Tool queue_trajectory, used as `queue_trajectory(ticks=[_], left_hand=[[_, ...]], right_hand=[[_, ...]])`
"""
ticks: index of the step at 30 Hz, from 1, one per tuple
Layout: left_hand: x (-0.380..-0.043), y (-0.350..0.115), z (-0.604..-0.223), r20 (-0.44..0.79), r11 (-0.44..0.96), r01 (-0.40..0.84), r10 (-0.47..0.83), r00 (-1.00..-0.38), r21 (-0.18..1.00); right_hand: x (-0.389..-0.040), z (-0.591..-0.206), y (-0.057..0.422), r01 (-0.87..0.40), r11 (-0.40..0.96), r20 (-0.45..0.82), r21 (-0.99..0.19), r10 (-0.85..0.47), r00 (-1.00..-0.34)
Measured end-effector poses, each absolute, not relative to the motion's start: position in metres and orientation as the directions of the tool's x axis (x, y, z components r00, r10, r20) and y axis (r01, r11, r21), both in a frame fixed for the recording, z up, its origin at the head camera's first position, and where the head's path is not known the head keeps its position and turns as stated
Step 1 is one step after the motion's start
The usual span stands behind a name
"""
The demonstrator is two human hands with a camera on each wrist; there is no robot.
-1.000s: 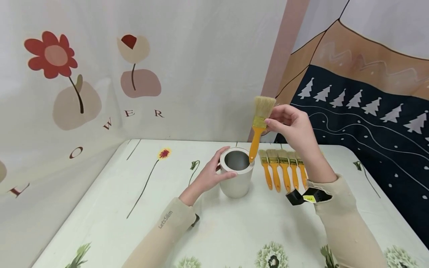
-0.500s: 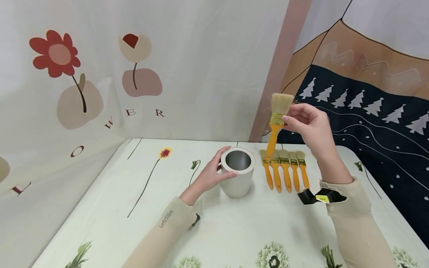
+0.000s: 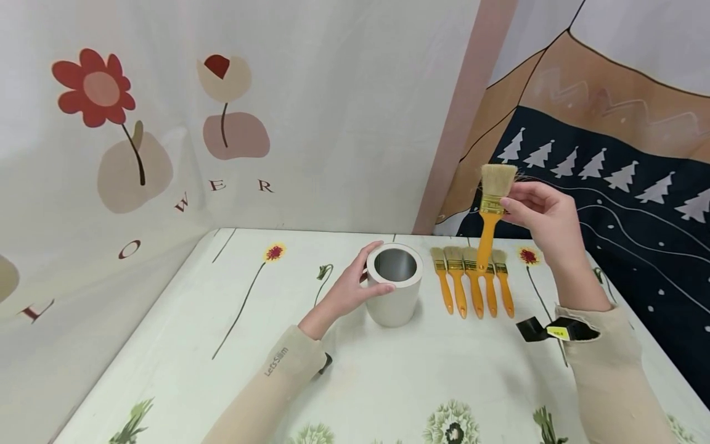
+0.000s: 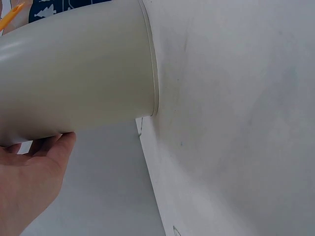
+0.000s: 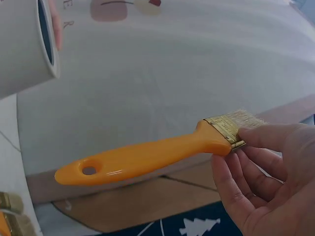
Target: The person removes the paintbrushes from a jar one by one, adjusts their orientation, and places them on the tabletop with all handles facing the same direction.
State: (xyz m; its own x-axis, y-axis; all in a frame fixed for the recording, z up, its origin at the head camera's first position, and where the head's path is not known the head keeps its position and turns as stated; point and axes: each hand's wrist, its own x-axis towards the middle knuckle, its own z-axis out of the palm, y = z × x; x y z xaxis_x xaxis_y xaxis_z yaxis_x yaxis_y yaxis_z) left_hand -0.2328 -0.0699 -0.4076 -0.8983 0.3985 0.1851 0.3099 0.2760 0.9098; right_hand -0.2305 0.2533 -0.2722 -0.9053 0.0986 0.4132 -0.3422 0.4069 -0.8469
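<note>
A white cylindrical holder (image 3: 392, 302) with a grey hollow inside stands upright on the table. My left hand (image 3: 355, 280) grips its rim and left side, thumb across the front; the left wrist view has the holder's wall (image 4: 83, 69) with fingers beneath. Over the brushes, in the air, my right hand (image 3: 546, 219) pinches a paintbrush (image 3: 488, 228) by its gold ferrule, bristles up and orange handle hanging down. The right wrist view shows that brush's handle (image 5: 142, 157) with a hole at its end, and thumb and fingers at the ferrule.
Several similar paintbrushes (image 3: 473, 290) lie side by side to the right of the holder, bristles toward the back. The table (image 3: 377, 382) has a flower-printed white cover. A printed cloth (image 3: 344, 123) hangs behind it, with a dark tree-patterned part (image 3: 610, 203) at right.
My right hand has carried the paintbrush rightward, from beside the holder's rim to over the lying brushes, dipping slightly at the end. My left hand stays on the holder.
</note>
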Motion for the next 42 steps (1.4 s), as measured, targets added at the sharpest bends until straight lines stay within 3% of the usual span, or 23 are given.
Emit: queue_trajectory(ticks=[23, 35, 42], left_hand=[[-0.232, -0.071, -0.407, 0.171, 0.282, 0.299, 0.401, -0.900, 0.912], [-0.230, -0.070, -0.406, 0.165, 0.279, 0.295, 0.406, -0.899, 0.914], [-0.230, -0.070, -0.406, 0.167, 0.282, 0.295, 0.402, -0.900, 0.913]], right_hand=[[-0.252, -0.325, 0.322, -0.058, 0.363, 0.164, -0.930, 0.270, -0.949], [-0.270, -0.362, 0.345, 0.153, 0.387, 0.001, -0.909, 0.369, -0.930], [-0.304, -0.421, 0.387, 0.171, 0.380, -0.006, -0.909, 0.399, -0.917]])
